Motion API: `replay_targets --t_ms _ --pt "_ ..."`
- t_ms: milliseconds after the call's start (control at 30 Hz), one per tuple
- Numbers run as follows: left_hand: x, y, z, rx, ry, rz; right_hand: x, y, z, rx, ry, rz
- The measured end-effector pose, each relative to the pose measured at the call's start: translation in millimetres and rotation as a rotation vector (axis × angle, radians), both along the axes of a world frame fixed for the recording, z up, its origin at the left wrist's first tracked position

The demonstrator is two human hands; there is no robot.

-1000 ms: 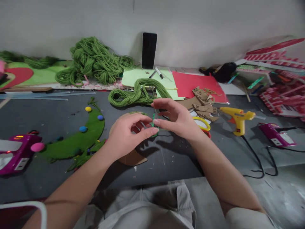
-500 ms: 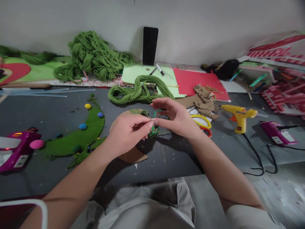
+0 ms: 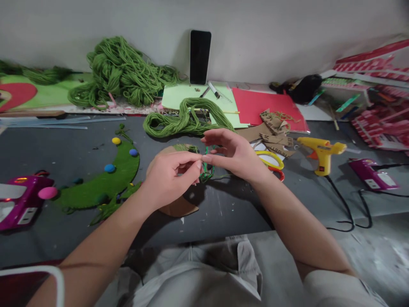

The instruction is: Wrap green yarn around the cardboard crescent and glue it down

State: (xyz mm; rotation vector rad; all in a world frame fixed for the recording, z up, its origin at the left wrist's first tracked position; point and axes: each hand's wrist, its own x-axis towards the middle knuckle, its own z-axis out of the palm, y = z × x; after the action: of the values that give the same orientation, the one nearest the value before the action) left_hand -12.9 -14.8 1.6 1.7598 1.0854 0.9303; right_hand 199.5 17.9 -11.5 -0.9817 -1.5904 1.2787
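Note:
My left hand (image 3: 172, 177) is closed in a pinch, thumb against index finger; whatever sits between the tips is too small to make out. Meeting it from the right, my right hand (image 3: 234, 155) touches those fingertips with its thumb, its other fingers curved and apart. Just behind the fingertips a shiny green trim strand (image 3: 209, 172) lies in a loop on the table. Under my left hand is a curved cardboard crescent (image 3: 179, 208) with some green yarn (image 3: 187, 147) around its upper end; my hand covers much of it.
Left lies a green yarn-covered crescent (image 3: 124, 170) with coloured balls, beside a purple power strip (image 3: 30, 200). A green yarn skein (image 3: 188, 119) is behind my hands. Yellow-handled scissors (image 3: 271, 158), cardboard scraps (image 3: 271, 132) and a yellow glue gun (image 3: 322, 154) with a cord lie right.
Both hands keep almost the same pose, fingertips still together and shifted very slightly left. The whole view has moved a little; nothing on the table has visibly been moved.

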Motion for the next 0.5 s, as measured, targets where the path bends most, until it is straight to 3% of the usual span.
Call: replay_targets --t_ms 333,500 --pt "3.4 0.8 0.5 -0.089 -0.005 0.042 -0.9 0.4 -1.8 -0.017 -0.010 0.014" --pt "0.4 1.3 3.6 -0.079 0.015 -0.005 -0.4 0.4 -1.4 -0.050 0.012 0.020"
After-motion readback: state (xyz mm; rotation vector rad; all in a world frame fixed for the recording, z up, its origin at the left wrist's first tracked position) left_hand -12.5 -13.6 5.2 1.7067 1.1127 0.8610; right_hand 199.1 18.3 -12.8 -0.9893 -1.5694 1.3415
